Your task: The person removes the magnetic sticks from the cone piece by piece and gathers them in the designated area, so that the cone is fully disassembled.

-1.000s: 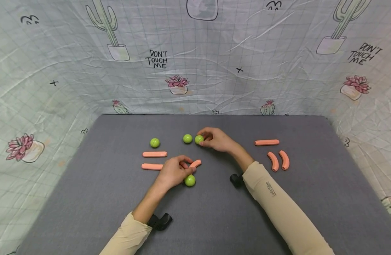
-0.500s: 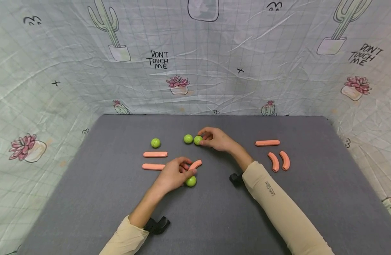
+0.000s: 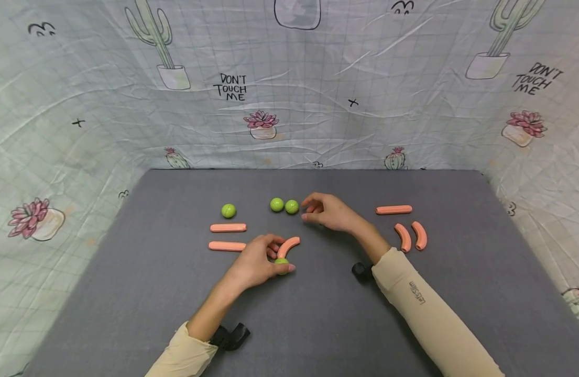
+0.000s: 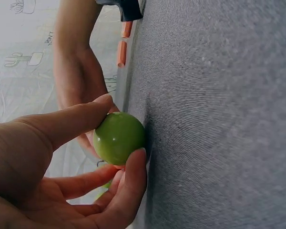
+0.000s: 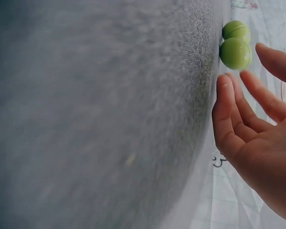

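My left hand (image 3: 258, 263) pinches a green ball (image 4: 119, 138) between thumb and fingers, low over the grey table. Just beyond that ball lies a curved orange stick (image 3: 287, 246), close to my fingertips. My right hand (image 3: 334, 212) is apart from everything, its fingers loosely bent with nothing between them. To its left two more green balls, a nearer one (image 3: 292, 207) and a farther one (image 3: 277, 204), sit side by side; the right wrist view shows the nearer ball (image 5: 235, 53) just past my fingertips.
Left of the hands are another green ball (image 3: 228, 211) and two straight orange sticks, the upper (image 3: 228, 228) and the lower (image 3: 226, 246), partly behind my left hand. At right lie a straight stick (image 3: 394, 210) and two curved ones (image 3: 403, 238). A patterned cloth (image 3: 308, 131) surrounds the table.
My right hand has let go of its ball beside the other one and drawn back to the right. My left hand has shifted slightly nearer, its thumb now over the front ball.
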{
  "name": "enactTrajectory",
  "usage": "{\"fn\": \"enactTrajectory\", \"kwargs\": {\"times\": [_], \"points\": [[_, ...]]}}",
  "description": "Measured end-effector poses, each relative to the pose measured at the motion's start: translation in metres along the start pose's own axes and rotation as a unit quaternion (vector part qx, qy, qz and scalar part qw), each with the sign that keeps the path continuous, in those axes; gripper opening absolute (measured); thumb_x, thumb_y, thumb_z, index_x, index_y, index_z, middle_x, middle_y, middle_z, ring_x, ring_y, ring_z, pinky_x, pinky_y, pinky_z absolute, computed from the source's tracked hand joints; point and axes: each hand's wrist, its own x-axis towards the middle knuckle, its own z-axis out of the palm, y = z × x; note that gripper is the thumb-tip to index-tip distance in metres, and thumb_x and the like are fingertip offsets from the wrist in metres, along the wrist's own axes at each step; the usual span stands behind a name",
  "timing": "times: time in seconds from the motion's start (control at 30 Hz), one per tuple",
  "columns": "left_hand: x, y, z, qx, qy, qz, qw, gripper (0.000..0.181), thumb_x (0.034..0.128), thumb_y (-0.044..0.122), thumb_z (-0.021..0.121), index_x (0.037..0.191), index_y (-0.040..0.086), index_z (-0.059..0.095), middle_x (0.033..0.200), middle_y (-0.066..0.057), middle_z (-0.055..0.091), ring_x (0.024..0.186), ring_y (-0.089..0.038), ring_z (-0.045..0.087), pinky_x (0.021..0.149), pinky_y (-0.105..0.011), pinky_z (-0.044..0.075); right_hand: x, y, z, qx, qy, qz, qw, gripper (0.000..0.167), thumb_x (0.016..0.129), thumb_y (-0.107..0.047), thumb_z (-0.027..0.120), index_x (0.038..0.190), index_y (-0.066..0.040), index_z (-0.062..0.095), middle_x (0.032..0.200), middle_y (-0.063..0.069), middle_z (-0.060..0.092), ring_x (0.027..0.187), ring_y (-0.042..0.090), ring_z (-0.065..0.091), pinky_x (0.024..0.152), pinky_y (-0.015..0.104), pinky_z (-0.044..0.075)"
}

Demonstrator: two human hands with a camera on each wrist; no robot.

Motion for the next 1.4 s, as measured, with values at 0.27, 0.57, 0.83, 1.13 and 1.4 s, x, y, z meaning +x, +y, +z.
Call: {"fn": "enactTrajectory", "kwargs": {"times": [0.27, 0.57, 0.83, 1.13, 1.4], "points": [[0.01, 0.004, -0.002, 0.024, -0.006, 0.039, 0.9989, 0.049, 0.0799, 0.021, 0.093, 0.122, 0.008, 0.071, 0.108, -0.005, 0.068, 0.096, -0.016, 0.065, 0.088, -0.034, 0.055, -0.021, 0.002, -0.001, -0.026, -0.055, -0.025, 0.9978, 0.03, 0.1, -0.022, 0.072, 0.125, -0.006, 0.071, 0.109, 0.009, 0.074, 0.092, 0.016, 0.067, 0.078, 0.028, 0.054], [0.022, 0.002, -0.001, 0.023, 0.005, 0.043, 0.9988, 0.046, 0.0812, 0.02, 0.092, 0.122, 0.009, 0.072, 0.108, -0.005, 0.068, 0.098, -0.017, 0.066, 0.09, -0.036, 0.055, -0.04, -0.003, 0.002, -0.022, -0.107, -0.033, 0.9935, 0.031, 0.097, -0.017, 0.075, 0.126, -0.005, 0.071, 0.105, 0.008, 0.072, 0.09, 0.013, 0.067, 0.078, 0.027, 0.054], [0.027, 0.002, 0.001, 0.003, 0.019, 0.047, 0.9987, 0.039, 0.0813, 0.015, 0.091, 0.116, 0.008, 0.074, 0.107, -0.008, 0.068, 0.096, -0.018, 0.067, 0.085, -0.034, 0.056, -0.043, -0.008, 0.012, -0.046, -0.098, -0.016, 0.994, 0.027, 0.097, -0.019, 0.076, 0.122, -0.008, 0.072, 0.092, 0.004, 0.069, 0.074, 0.01, 0.059, 0.066, 0.025, 0.048], [0.028, 0.003, 0.002, 0.012, 0.019, 0.046, 0.9987, 0.029, 0.0865, 0.018, 0.087, 0.113, 0.013, 0.076, 0.099, -0.003, 0.072, 0.088, -0.013, 0.065, 0.078, -0.031, 0.054, -0.048, -0.011, 0.014, -0.039, -0.101, 0.002, 0.9942, 0.018, 0.099, -0.017, 0.073, 0.115, -0.01, 0.069, 0.085, 0.004, 0.07, 0.07, 0.011, 0.061, 0.065, 0.027, 0.048], [0.031, 0.001, 0.004, 0.007, 0.017, 0.048, 0.9987, 0.026, 0.0904, 0.018, 0.083, 0.115, 0.012, 0.076, 0.098, -0.004, 0.073, 0.088, -0.014, 0.065, 0.079, -0.032, 0.053, -0.05, -0.009, 0.012, -0.015, -0.104, -0.002, 0.9945, 0.018, 0.099, -0.017, 0.073, 0.115, -0.009, 0.069, 0.084, 0.004, 0.07, 0.071, 0.013, 0.063, 0.065, 0.028, 0.049]]}}
